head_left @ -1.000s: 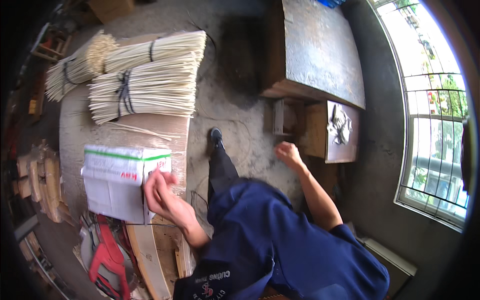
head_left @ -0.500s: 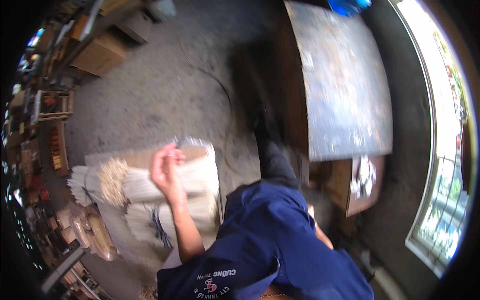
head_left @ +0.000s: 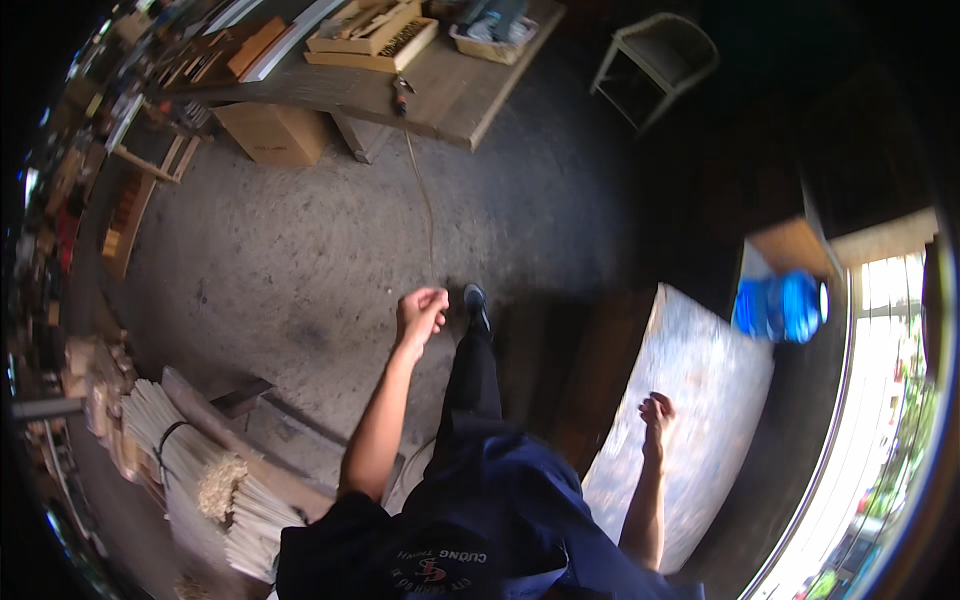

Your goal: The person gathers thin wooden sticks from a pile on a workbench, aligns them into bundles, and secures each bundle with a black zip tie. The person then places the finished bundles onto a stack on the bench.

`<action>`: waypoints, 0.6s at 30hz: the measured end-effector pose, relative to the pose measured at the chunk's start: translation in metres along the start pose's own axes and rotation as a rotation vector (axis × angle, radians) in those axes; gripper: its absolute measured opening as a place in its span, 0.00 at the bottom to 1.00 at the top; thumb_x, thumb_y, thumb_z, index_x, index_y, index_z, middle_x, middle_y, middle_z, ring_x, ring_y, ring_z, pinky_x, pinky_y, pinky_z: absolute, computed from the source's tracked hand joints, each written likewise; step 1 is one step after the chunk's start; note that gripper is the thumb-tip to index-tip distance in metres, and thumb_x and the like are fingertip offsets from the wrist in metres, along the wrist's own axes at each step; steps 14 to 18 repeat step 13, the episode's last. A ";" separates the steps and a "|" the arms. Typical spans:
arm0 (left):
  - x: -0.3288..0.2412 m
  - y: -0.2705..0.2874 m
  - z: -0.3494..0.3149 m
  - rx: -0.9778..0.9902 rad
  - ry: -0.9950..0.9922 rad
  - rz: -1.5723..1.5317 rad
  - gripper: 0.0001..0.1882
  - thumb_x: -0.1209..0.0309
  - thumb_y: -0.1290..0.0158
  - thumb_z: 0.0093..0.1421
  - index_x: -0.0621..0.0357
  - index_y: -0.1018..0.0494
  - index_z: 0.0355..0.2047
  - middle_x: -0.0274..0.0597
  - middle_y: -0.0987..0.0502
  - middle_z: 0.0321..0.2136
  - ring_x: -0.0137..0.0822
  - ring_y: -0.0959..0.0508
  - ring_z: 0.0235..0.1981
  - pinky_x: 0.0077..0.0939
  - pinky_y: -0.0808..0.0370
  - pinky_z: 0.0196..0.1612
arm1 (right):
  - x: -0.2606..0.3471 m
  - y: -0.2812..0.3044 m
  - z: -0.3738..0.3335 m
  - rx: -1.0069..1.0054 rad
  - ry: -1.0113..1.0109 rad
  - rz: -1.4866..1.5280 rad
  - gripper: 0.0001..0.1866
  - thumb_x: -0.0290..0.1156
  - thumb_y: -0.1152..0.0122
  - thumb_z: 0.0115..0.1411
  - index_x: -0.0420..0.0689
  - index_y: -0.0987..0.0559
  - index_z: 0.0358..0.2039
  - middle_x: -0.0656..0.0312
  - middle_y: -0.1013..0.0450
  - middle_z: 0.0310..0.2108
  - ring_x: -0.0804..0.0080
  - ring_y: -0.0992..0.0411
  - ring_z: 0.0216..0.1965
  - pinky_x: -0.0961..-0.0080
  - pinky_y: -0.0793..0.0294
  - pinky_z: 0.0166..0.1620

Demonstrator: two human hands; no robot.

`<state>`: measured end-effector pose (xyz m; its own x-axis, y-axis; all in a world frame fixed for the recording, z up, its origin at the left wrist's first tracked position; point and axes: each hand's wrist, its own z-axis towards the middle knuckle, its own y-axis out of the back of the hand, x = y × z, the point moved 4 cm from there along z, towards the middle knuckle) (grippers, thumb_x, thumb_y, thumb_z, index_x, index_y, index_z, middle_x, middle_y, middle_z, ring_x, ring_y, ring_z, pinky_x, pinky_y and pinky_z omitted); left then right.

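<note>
My left hand (head_left: 422,316) hangs in front of me over the concrete floor, its fingers curled in loosely. Nothing shows in it, and it touches nothing. To the right, my right hand (head_left: 657,420) is held above a worn grey tabletop (head_left: 690,400), fingers bent inward with no object visible. My legs are in stride, with one dark shoe (head_left: 476,300) out ahead on the floor. At the lower left lie bundles of thin pale wooden sticks (head_left: 205,465), one tied with a dark band.
Ahead stands a wooden workbench (head_left: 440,105) with trays, a basket (head_left: 495,40) and a corded tool (head_left: 401,98) whose cable trails to the floor. A cardboard box (head_left: 275,133) sits beneath it. A pale chair (head_left: 665,60) and a blue water jug (head_left: 780,307) are farther right.
I have moved forward; the stick bundles and grey table slid back, and the workbench came into view. My right hand, mostly hidden before, now shows. The left hand's fingers are curled more.
</note>
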<state>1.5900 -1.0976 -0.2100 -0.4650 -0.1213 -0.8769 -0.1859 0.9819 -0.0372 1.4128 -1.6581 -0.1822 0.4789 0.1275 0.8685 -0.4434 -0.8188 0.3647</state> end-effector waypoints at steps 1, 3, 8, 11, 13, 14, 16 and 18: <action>-0.022 -0.001 0.067 -0.038 0.013 -0.007 0.15 0.59 0.34 0.72 0.58 0.15 0.47 0.31 0.14 0.33 0.19 0.22 0.23 0.18 0.28 0.22 | 0.043 -0.011 0.037 -0.025 0.060 -0.020 0.17 0.35 0.34 0.73 0.37 0.14 0.54 0.57 0.16 0.36 0.71 0.17 0.34 0.75 0.19 0.38; -0.083 0.016 0.199 -0.176 -0.088 0.097 0.18 0.57 0.29 0.68 0.59 0.15 0.47 0.32 0.14 0.33 0.21 0.24 0.22 0.21 0.29 0.21 | 0.101 -0.062 0.097 -0.008 0.127 -0.037 0.18 0.38 0.34 0.74 0.38 0.15 0.54 0.57 0.16 0.37 0.71 0.17 0.35 0.75 0.19 0.38; -0.268 0.103 0.458 -0.870 -0.296 0.807 0.24 0.45 0.31 0.65 0.55 0.16 0.44 0.52 0.12 0.39 0.56 0.12 0.43 0.53 0.16 0.46 | 0.175 -0.274 0.247 0.323 0.063 -0.035 0.17 0.40 0.33 0.74 0.41 0.14 0.53 0.58 0.15 0.38 0.74 0.18 0.35 0.76 0.17 0.40; -0.270 0.072 0.553 -0.477 0.188 0.827 0.29 0.52 0.31 0.64 0.53 0.18 0.60 0.58 0.16 0.59 0.53 0.16 0.61 0.51 0.17 0.60 | 0.231 -0.396 0.279 0.531 -0.068 -0.263 0.13 0.37 0.30 0.73 0.44 0.14 0.52 0.61 0.15 0.40 0.74 0.17 0.39 0.74 0.18 0.43; -0.282 0.092 0.580 -0.469 0.181 0.856 0.38 0.54 0.30 0.62 0.50 0.27 0.70 0.60 0.22 0.66 0.52 0.21 0.68 0.49 0.22 0.67 | 0.310 -0.488 0.293 0.659 0.439 -0.606 0.12 0.35 0.33 0.75 0.49 0.14 0.56 0.59 0.15 0.48 0.71 0.16 0.46 0.72 0.17 0.48; -0.282 0.092 0.580 -0.469 0.181 0.856 0.38 0.54 0.30 0.62 0.50 0.27 0.70 0.60 0.22 0.66 0.52 0.21 0.68 0.49 0.22 0.67 | 0.310 -0.488 0.293 0.659 0.439 -0.606 0.12 0.35 0.33 0.75 0.49 0.14 0.56 0.59 0.15 0.48 0.71 0.16 0.46 0.72 0.17 0.48; -0.282 0.092 0.580 -0.469 0.181 0.856 0.38 0.54 0.30 0.62 0.50 0.27 0.70 0.60 0.22 0.66 0.52 0.21 0.68 0.49 0.22 0.67 | 0.310 -0.488 0.293 0.659 0.439 -0.606 0.12 0.35 0.33 0.75 0.49 0.14 0.56 0.59 0.15 0.48 0.71 0.16 0.46 0.72 0.17 0.48; -0.282 0.092 0.580 -0.469 0.181 0.856 0.38 0.54 0.30 0.62 0.50 0.27 0.70 0.60 0.22 0.66 0.52 0.21 0.68 0.49 0.22 0.67 | 0.310 -0.488 0.293 0.659 0.439 -0.606 0.12 0.35 0.33 0.75 0.49 0.14 0.56 0.59 0.15 0.48 0.71 0.16 0.46 0.72 0.17 0.48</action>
